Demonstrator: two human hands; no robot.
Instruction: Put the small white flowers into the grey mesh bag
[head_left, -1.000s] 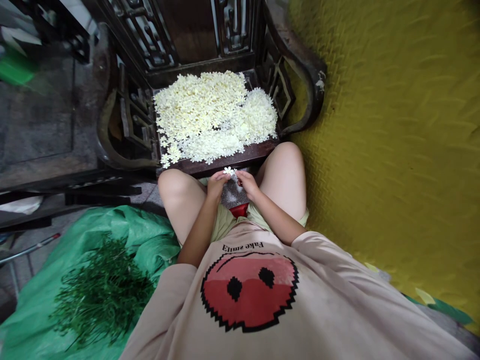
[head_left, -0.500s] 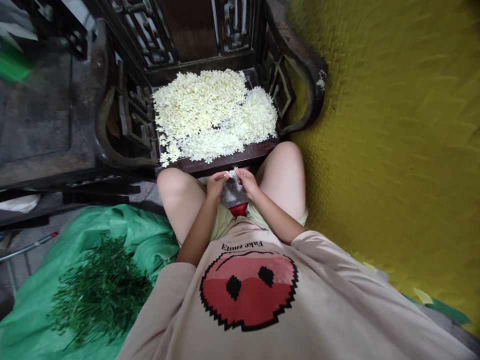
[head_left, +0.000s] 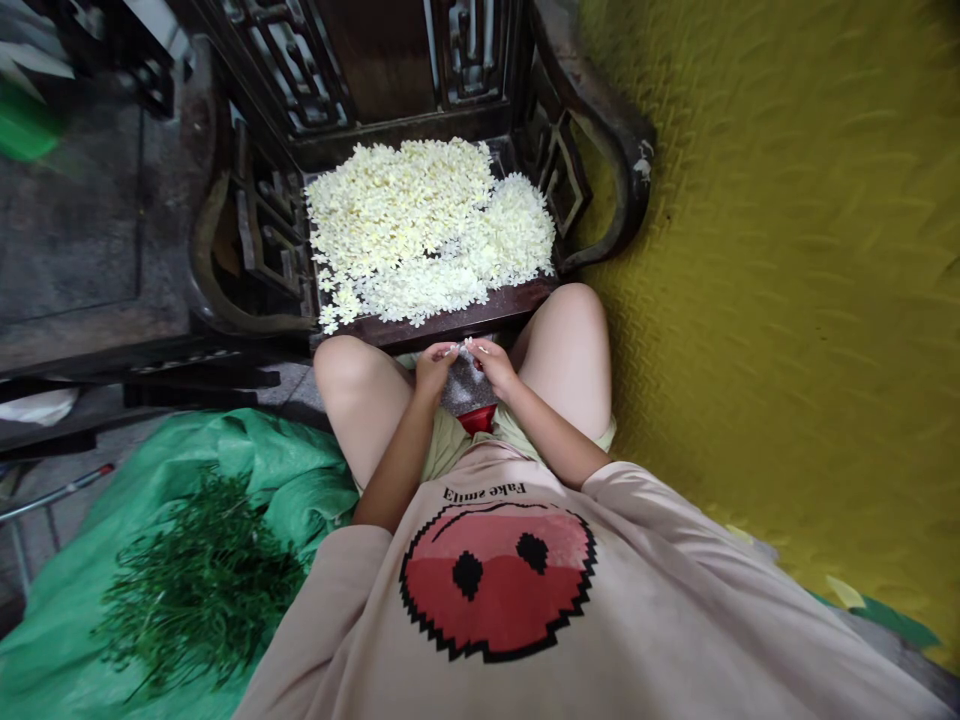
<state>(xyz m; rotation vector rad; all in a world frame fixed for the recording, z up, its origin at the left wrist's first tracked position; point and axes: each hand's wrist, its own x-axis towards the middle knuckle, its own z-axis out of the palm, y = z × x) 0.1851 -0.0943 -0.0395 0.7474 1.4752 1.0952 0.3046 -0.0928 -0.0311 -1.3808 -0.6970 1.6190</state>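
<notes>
Between the knees, just near of the chair (head_left: pixel 600 130) edge, left hand (head_left: pixel 433 370) and right hand (head_left: pixel 495 366) pinch one tiny white flower (head_left: pixel 463 348); likely featherlight, soft, easily crushed, best held by fingertips at its centre.

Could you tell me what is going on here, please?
A seated person pinches one small white flower between the left hand and the right hand, just above the lap. In front, a dark wooden chair carries a heap of white flowers. Green stems lie on a green sheet at the person's left.
</notes>
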